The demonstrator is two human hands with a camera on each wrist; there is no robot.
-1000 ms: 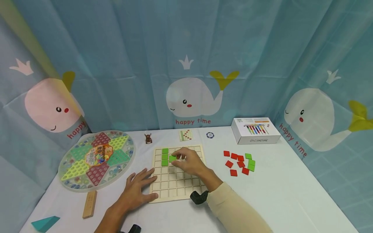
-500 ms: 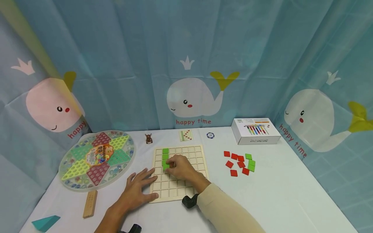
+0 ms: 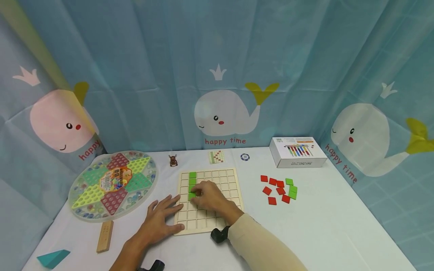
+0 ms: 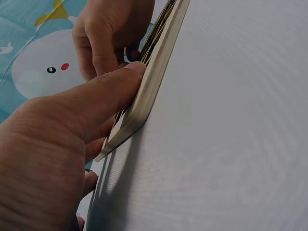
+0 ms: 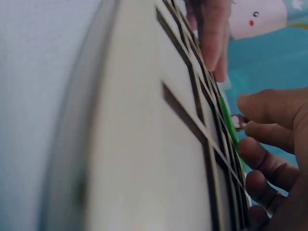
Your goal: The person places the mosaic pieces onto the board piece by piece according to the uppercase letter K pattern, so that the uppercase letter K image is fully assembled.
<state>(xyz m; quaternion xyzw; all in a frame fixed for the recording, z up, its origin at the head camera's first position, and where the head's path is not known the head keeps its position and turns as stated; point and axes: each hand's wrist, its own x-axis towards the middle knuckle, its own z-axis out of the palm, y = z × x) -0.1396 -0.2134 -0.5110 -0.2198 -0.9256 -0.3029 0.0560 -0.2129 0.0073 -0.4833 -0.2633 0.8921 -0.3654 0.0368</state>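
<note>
A light wooden grid board (image 3: 210, 222) lies on the white table, with green square tiles (image 3: 192, 181) in a column near its left side. My right hand (image 3: 211, 197) reaches over the board, thumb and forefinger pinching at the lowest green tile (image 3: 191, 196), partly hidden by the fingers. In the right wrist view, the curled fingers (image 5: 260, 154) are close beside the green edge. My left hand (image 3: 159, 218) rests with spread fingers at the board's left edge. Its thumb (image 4: 113, 89) presses on the board's near corner in the left wrist view.
Loose red tiles (image 3: 272, 201) and green tiles (image 3: 292, 192) lie to the right. Behind the board are a pattern card (image 3: 216, 157), a chip (image 3: 245, 157) and a brown figurine (image 3: 173, 160). A white box (image 3: 298, 152) stands back right; a round marble game board (image 3: 113, 186) lies left.
My right hand has carried a green tile left and nearer, to the bottom of the green column, and pauses there. My left hand has stayed at the board's edge.
</note>
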